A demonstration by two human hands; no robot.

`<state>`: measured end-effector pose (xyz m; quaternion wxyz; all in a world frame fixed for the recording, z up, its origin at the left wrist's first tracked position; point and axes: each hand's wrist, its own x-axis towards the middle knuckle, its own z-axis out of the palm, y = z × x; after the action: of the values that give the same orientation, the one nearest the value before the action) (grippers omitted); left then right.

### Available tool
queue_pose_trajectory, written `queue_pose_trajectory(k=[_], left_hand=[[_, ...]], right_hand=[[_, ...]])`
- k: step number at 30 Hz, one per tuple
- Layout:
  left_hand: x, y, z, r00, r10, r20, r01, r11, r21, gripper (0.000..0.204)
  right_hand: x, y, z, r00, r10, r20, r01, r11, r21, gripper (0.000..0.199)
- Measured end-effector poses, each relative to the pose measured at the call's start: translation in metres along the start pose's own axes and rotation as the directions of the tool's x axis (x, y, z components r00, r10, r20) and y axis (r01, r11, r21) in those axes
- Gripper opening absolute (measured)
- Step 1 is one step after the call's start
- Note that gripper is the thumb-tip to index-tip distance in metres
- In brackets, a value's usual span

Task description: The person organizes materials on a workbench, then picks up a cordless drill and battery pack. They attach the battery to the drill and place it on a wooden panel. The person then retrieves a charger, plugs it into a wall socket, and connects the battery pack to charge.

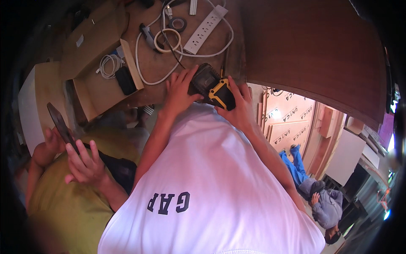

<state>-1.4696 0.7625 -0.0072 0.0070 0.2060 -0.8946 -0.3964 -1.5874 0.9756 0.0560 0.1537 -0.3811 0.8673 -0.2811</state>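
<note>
A black charger point(206, 78) with a cord at its far end rests at the table's near edge. A black and yellow battery pack point(221, 93) sits against its right side; I cannot tell whether it is fully seated. My left hand point(179, 92) grips the charger from the left, index finger along its edge and thumb near its front corner. On the other side, my right hand point(241, 106) closes around the battery pack's right side, thumb at its near end. The palm side of each hand is hidden.
Beyond my hands lie a white power strip point(206, 30), a tape roll point(177, 24) and a cream ring point(167, 41). An open cardboard box point(132, 63) holds a coiled white cable point(110, 66). At left, another person's hand point(84, 163) is beside a phone point(62, 127). A dark brown panel point(313, 51) stands right.
</note>
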Motion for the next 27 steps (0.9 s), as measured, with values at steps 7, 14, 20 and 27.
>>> queue_pose_trajectory(k=[7, 14, 20, 27], left_hand=[[0.039, 0.027, -0.031, 0.968, -0.012, 0.252, 0.002, 0.999, 0.04, 0.115], [0.057, 0.019, -0.033, 0.943, 0.004, 0.333, 0.016, 0.998, -0.059, 0.111], [0.055, 0.01, -0.027, 0.957, 0.17, 0.233, -0.14, 0.98, -0.14, 0.105], [0.052, -0.001, -0.031, 0.954, 0.196, 0.228, -0.166, 0.976, -0.144, 0.104]], right_hand=[[0.009, 0.003, -0.007, 0.998, -0.058, 0.004, 0.058, 0.998, 0.013, 0.106], [0.023, 0.005, -0.003, 0.988, -0.143, -0.053, 0.145, 0.989, 0.034, 0.102], [0.028, 0.005, 0.0, 0.986, -0.16, -0.043, 0.159, 0.987, -0.03, 0.102], [0.042, -0.004, 0.01, 0.972, -0.218, -0.092, 0.216, 0.976, -0.037, 0.101]])
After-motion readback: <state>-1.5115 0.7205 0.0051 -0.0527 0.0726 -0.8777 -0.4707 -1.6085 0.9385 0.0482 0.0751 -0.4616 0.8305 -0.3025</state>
